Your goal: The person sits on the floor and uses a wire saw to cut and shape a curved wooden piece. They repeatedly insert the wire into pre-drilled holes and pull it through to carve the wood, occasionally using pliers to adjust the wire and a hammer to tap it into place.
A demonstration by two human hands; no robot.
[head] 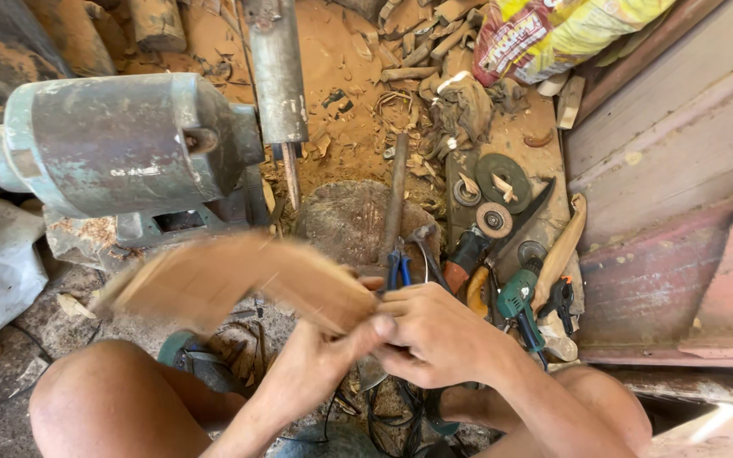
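wood piece: looking light, stiff, blurring | left hand, right hand: both gripping its narrow end

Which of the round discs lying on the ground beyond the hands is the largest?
The dark green disc, farthest from the hands. The grey disc to its left and the tan-rimmed disc below it are clearly smaller.

Matt bare wood piece, worn painted-metal motor with chipped green finish, and glossy plastic sack.
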